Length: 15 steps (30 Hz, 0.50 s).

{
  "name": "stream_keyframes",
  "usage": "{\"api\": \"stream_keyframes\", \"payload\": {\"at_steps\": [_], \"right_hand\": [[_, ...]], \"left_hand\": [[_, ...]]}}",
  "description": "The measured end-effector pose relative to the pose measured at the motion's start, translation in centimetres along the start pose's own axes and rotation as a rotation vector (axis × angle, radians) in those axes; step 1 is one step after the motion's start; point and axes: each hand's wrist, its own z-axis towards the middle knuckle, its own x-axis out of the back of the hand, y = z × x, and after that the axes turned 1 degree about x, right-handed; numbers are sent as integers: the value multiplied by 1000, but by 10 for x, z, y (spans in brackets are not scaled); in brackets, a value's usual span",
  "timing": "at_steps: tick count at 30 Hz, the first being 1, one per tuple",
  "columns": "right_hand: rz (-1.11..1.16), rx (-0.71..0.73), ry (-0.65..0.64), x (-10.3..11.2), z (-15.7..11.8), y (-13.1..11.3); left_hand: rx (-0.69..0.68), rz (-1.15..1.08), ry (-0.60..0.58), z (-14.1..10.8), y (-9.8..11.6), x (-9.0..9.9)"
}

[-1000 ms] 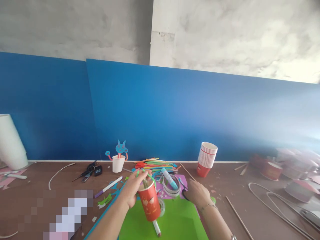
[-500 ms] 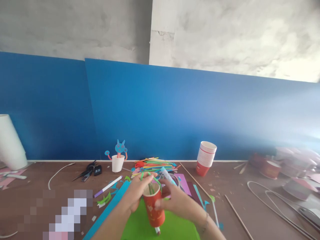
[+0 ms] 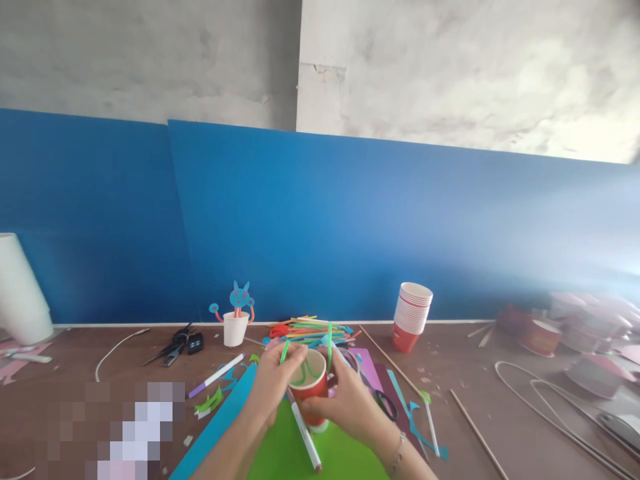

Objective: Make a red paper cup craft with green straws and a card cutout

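A red paper cup [image 3: 318, 388] with a pale inside stands between my hands over green paper. My left hand [image 3: 273, 385] pinches the left of its rim, its fingers partly hidden. Wrapped round the right side of the cup is my right hand [image 3: 349, 399]. Green straws curve inside the cup; one green straw [image 3: 330, 343] rises upright at the right rim, and a short green end shows by my left fingers. Close to the cup, a white marker [image 3: 306, 437] lies on the green paper [image 3: 280, 450]. Black-handled scissors [image 3: 386, 405] lie right of my right hand.
Behind my hands is a pile of coloured straws [image 3: 310, 328]. A white cup [image 3: 235, 329] with a blue paper figure stands left, a stack of paper cups [image 3: 413, 310] right. A purple-capped marker [image 3: 216, 375], keys [image 3: 175, 347], wooden sticks [image 3: 477, 433] and cables lie around.
The cup has shifted away from me, uncovering the marker. My right hand has closed round the cup's side. The right-hand green straw now points straight up.
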Motion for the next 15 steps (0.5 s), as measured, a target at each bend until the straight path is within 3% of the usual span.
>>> {"api": "stream_keyframes", "payload": {"at_steps": [4, 12, 15], "right_hand": [[-8, 27, 75, -5, 1, 1], [160, -28, 41, -8, 10, 28], [217, -17, 66, -8, 11, 29]], "left_hand": [[30, -105, 27, -3, 2, -1], [-20, -141, -68, -8, 12, -2], [11, -244, -165, -11, 13, -1]]}}
